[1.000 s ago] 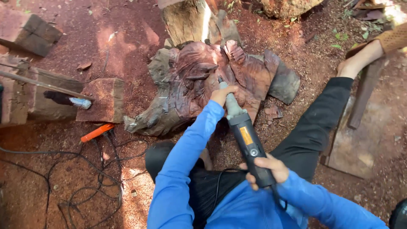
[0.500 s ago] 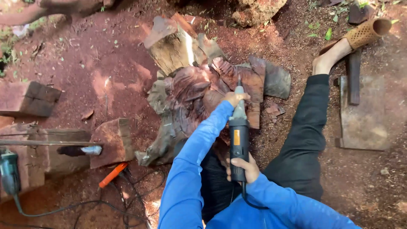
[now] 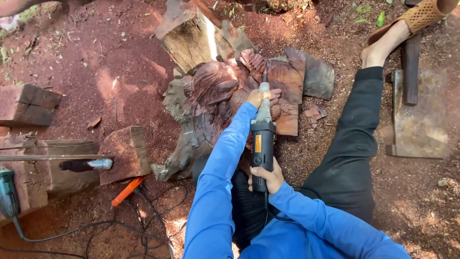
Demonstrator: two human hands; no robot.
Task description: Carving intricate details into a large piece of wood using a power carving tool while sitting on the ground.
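Head view: both hands clamped around the die grinder, left hand at its nose, right hand at its tail.

One small yellow rectangular label sits on the black power tool's body; no packages, signs or screens
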